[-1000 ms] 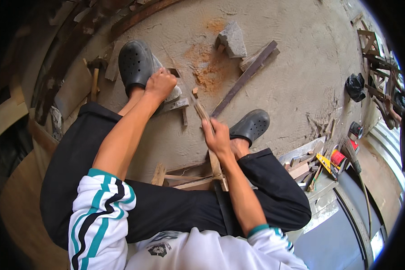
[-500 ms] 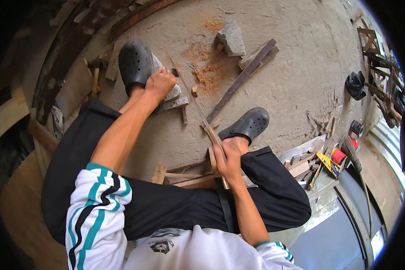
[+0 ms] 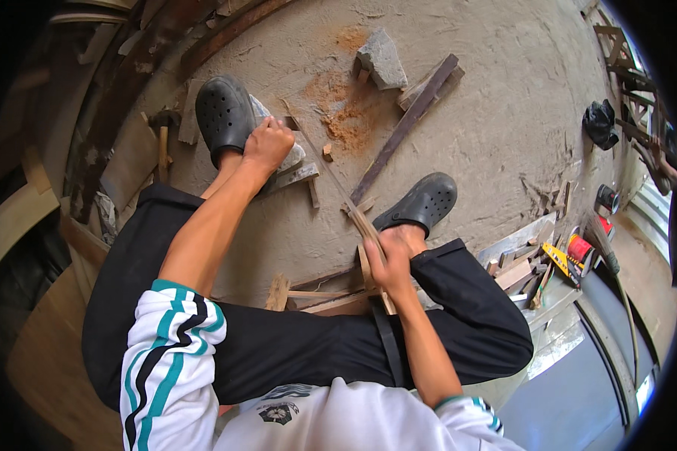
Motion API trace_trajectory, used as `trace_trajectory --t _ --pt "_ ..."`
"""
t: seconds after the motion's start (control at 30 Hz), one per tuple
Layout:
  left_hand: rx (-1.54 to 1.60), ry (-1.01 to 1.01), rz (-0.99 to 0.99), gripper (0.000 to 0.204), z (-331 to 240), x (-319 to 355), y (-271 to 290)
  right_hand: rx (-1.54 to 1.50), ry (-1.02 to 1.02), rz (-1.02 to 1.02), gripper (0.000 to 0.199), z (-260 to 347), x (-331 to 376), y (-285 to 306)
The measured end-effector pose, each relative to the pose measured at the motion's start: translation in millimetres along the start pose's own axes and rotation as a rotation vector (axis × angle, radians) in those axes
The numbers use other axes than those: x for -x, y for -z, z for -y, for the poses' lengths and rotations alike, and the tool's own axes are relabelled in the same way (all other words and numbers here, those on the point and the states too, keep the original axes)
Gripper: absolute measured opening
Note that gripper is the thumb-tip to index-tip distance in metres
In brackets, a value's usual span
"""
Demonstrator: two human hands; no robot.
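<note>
My left hand (image 3: 269,144) is closed in a fist beside my left shoe (image 3: 225,114). A dark flat piece (image 3: 288,122) sticks out from its fingers; I cannot tell its kind. A long thin strip (image 3: 326,167) runs slantwise past that piece, down to my right hand (image 3: 389,261). The strip looks narrow and greyish toward the left hand, wooden and thicker at the right. My right hand is wrapped round its thicker part, beside my right shoe (image 3: 421,201), its fingers slightly blurred. A black strap (image 3: 386,340) lies across my trousers under the near end.
A stone block (image 3: 383,60) and a dark bar (image 3: 406,128) lie ahead, near orange-brown dust (image 3: 346,126). A hammer (image 3: 163,143) is at left. Wood offcuts (image 3: 513,272), a yellow tool (image 3: 561,264), a red can (image 3: 579,247) and a black bag (image 3: 599,125) are at right.
The whole view has turned and shifted slightly. Both hands keep their holds, the strip stays between them, and no clear movement of either hand shows against the shoes.
</note>
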State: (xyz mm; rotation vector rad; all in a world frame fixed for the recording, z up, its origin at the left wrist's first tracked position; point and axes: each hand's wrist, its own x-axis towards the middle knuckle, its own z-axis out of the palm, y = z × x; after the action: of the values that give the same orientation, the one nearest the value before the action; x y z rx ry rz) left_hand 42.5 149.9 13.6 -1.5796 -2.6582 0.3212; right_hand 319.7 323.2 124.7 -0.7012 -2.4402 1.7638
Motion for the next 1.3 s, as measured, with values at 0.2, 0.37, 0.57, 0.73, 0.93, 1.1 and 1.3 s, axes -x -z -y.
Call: trace_trajectory --t 0.2,0.37,0.57,0.73,0.93,1.1,1.3 --pt "0.104 -0.013 0.157 0.023 -6.5 -11.3 9.5 0.079 -0.089 0.129 0.026 -33.0 -66.4 -39.1" --pt "0.019 0.005 0.062 0.025 -4.0 4.1 -3.3 -0.011 0.051 0.036 0.03 -9.9 3.3 -1.8" --pt "0.161 0.022 0.287 0.025 -5.7 -13.5 9.4 0.016 -0.024 0.103 0.023 -49.2 -87.3 -53.0" --pt "0.016 -0.022 0.034 0.02 -0.5 4.2 -4.9 -0.01 0.063 0.092 0.032 -60.9 3.8 -1.7" --pt "0.207 0.016 0.319 0.022 -8.8 -20.9 20.0 0.117 0.055 0.111 0.029 -78.9 -86.7 -63.2" --pt "0.079 0.005 0.052 0.017 -1.1 6.0 -6.1 -0.005 -0.054 0.154 0.031 -58.6 -23.5 -12.6" --pt "0.178 0.022 0.239 0.019 -9.5 -21.3 17.4 0.064 -0.01 0.117 0.024 -70.2 -93.2 -58.9"
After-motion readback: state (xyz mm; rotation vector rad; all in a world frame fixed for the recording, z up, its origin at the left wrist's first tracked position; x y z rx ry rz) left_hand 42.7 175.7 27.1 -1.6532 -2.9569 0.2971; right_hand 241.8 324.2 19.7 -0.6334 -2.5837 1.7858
